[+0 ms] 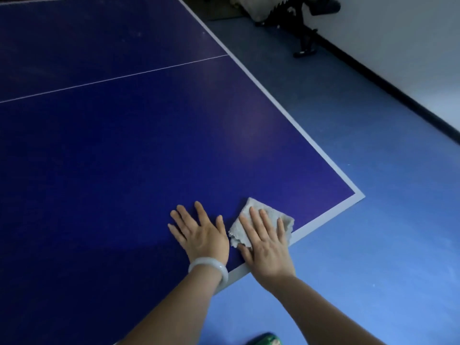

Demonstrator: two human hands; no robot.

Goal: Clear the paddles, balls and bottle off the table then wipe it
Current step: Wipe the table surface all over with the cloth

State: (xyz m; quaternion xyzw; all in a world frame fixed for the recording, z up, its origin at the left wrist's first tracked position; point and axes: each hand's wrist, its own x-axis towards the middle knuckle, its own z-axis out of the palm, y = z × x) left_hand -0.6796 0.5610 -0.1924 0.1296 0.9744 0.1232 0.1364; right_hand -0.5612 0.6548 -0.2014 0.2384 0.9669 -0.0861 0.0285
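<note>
Blue table [124,150], cloth [270,215] flat under right hand [265,241], fingers straight, left hand [200,235] spread flat just beside it

No legible text, label, brand or number anywhere; only plain white boundary lines on the blue desk [124,145].

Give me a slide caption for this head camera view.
Right hand presses a grey cloth flat near the blue table's corner; left hand rests flat beside it.
</note>
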